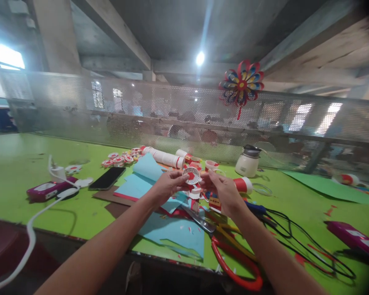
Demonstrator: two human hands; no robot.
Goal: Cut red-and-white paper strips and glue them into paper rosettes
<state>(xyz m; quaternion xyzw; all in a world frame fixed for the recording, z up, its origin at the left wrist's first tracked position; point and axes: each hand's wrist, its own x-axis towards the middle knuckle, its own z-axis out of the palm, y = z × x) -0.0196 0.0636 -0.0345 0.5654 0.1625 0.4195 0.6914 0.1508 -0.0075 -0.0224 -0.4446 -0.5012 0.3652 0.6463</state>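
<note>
Between my hands, above the craft litter, is a small round paper disc (192,175), white with a dotted rim and a red centre. My left hand (169,184) pinches its left side between thumb and fingers. At the disc's right edge the fingers of my right hand (222,189) are closed; its fingertips are partly hidden. Below the hands lie light blue paper sheets (175,229) with small scraps on them. Scissors with red handles (236,266) rest under my right forearm, beside a yellow-handled pair (230,234).
On the green table (89,217) are a black phone (107,178), a purple box (51,188) with a white cable, and a pile of discs (119,159). A long white roll (162,157) and a cream jug (247,162) stand behind. Black cords (295,229) lie right, before a perforated screen (172,110).
</note>
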